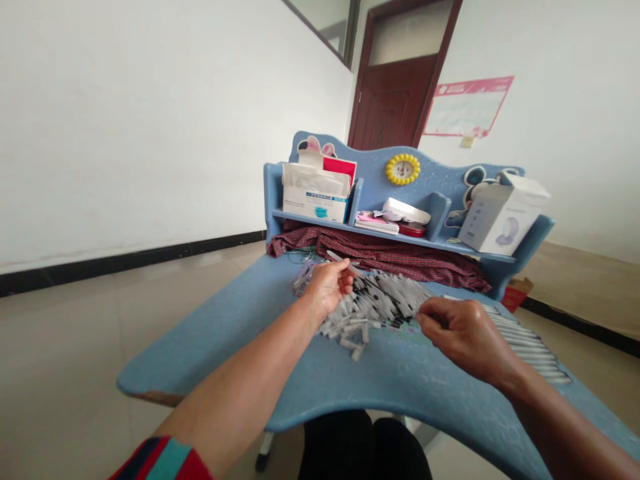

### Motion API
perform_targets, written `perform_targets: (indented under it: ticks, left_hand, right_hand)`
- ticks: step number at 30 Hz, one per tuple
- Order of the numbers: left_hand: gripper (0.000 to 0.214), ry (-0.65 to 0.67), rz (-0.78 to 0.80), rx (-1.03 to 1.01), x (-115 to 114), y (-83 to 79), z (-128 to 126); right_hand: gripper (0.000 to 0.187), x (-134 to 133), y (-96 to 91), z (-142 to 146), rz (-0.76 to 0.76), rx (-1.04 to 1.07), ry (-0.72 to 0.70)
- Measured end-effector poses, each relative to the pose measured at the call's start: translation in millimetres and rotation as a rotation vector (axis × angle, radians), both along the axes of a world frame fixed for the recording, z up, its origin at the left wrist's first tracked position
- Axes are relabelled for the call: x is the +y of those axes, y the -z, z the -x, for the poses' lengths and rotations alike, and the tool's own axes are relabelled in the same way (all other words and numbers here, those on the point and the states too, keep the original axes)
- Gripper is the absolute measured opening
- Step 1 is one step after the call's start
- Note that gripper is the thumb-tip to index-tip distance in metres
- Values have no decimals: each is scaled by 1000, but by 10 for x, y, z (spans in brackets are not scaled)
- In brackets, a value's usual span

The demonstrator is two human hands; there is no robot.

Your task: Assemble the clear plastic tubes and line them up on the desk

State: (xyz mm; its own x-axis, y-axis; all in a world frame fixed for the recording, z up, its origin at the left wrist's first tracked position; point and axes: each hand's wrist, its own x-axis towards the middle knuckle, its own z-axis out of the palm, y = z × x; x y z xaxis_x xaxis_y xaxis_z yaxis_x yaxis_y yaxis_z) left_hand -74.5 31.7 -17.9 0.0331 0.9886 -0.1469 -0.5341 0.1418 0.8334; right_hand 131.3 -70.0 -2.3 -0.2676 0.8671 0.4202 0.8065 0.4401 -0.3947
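Observation:
My left hand (329, 287) is closed over the left part of a heap, and a slim whitish pen barrel (356, 270) shows at its fingertips. The heap holds many translucent pen barrels (397, 290), with black parts among them. Short clear pen caps (345, 327) lie loose at its near side. Just right of the heap, my right hand (457, 328) has its fingers pinched together; whatever is between them is hidden. Beyond that hand, a row of pens (525, 343) lies side by side along the right of the blue table (220, 333).
A checked cloth (390, 257) is bunched along the table's back, under a blue shelf (435, 245). On the shelf stand a mask box (316, 193), booklets (376, 223), a red tin (412, 230) and a white box (503, 217). A yellow flower-shaped clock (403, 169) is mounted behind.

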Motion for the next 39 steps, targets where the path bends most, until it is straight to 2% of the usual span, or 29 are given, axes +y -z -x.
perform_targets:
  ticks: [7,13,17,21,26,29,33,36,39]
  left_hand:
    - [20,-19,3,-14,-4,-1,21]
    - [22,67,15,-19,-31,31,-23]
    - [22,154,22,-37,-89,27,-87]
    - [25,244,27,-103,-149,-2,-128]
    - [27,223,26,-149,-155,-47,-111]
    - [28,193,18,-165,-141,-56,-95]
    - [28,184,17,-175,-132,-45,-89]
    - [28,202,7,-144,-129,-26,-97]
    - [26,223,-1,-105,-124,-6,-110]
  right_hand:
    - [25,59,-104,28,46,150,46]
    - [26,114,-57,101,35,141,16]
    - [28,282,-36,218,16,135,-63]
    - [31,545,-37,348,16,218,-140]
    - [40,683,-28,367,76,298,-187]
    - [37,650,54,251,66,124,-172]
    - [14,625,276,35,56,-305,-82]
    - [15,647,424,-52,66,-492,-29]
    - [17,657,482,-42,78,-590,-5]
